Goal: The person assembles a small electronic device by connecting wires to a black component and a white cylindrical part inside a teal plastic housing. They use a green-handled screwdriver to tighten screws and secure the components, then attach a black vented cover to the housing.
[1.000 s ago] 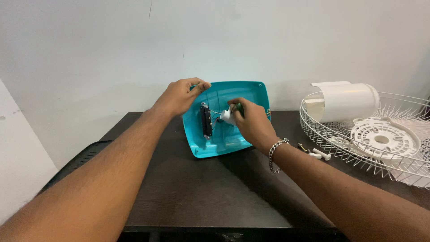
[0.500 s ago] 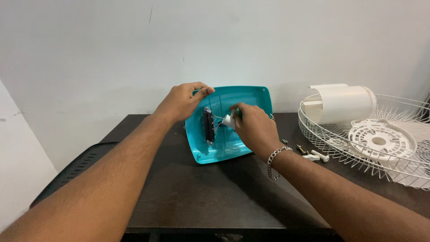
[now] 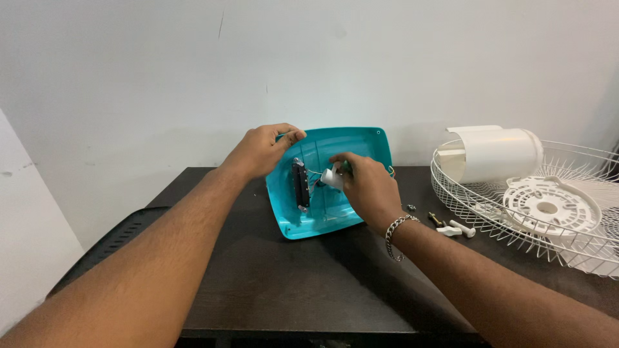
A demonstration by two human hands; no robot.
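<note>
A teal plastic fan base cover stands tilted on the dark table, its hollow inside facing me. My left hand grips its upper left rim. My right hand is inside the cover, holding a small white part with a green-handled tool tip beside it. A black switch block with wires sits in the cover, left of my right hand. A silver bracelet is on my right wrist.
A white wire fan guard lies at the right, with a white motor housing and a round white plastic plate in it. Small screws and white pieces lie between guard and cover. A black chair back shows at the left.
The teal cover and both hands have stayed in nearly the same place; my right hand shifted slightly inside the cover.
</note>
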